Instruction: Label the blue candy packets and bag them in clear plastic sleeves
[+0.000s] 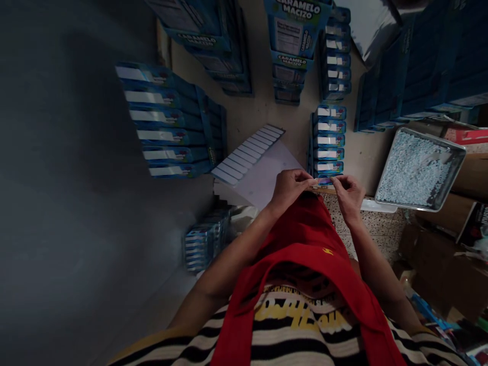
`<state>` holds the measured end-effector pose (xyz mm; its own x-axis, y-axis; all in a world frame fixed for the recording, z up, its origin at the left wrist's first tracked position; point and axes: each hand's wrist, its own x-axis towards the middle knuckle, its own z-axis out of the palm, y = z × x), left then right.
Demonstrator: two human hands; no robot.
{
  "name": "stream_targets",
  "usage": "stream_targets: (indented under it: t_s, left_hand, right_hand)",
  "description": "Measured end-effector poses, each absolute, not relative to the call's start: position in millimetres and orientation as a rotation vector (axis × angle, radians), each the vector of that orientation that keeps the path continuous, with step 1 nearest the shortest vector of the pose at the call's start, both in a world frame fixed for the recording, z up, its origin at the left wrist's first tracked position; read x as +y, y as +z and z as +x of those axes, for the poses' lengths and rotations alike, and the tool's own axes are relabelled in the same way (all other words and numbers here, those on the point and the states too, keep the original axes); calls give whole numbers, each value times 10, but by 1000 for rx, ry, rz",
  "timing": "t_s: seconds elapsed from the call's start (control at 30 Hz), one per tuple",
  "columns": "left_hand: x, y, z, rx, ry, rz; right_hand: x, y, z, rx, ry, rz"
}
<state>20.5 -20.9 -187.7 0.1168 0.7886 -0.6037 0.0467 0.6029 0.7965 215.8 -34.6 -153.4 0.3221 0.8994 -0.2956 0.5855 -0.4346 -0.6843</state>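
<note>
My left hand (292,188) is closed in a pinch at the left end of a small shiny, purplish strip (324,181). At its other end, the fingertips of my right hand (347,195) are pinched together. The strip is stretched level between them, over the near end of a row of small blue boxes (328,140) with white labels on their faces. Whether the strip touches the nearest box, I cannot tell. Left of the row lies a sheet of white rectangular labels (247,153), partly over a pale backing sheet (276,170).
Blue boxes (171,124) stand stacked on the left, with more display boxes (290,51) at the back. A metal tray (434,207) of small pale-blue pieces sits right, near cardboard boxes (430,254). More blue boxes (202,249) are low on the left.
</note>
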Motion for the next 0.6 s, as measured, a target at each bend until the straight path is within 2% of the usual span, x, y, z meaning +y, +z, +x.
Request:
stream_targets:
  t_s: [0.23,0.37,0.5,0.6]
  left_hand:
    - [-207,-1987,265,1317,652,673]
    - [-229,-2103,381,1257,670,391]
    - [-266,-2257,541,1243,736,157]
    - [-288,-2388,617,1277,711,193]
  right_hand:
    - [-344,-1551,2165,-1326,905,-2165]
    - [-314,-1607,2221,-1162,793,-2237]
    - [-307,-1676,2277,-1073,996,-2131]
    - [-269,-1668,2403,-1152,1125,-2105]
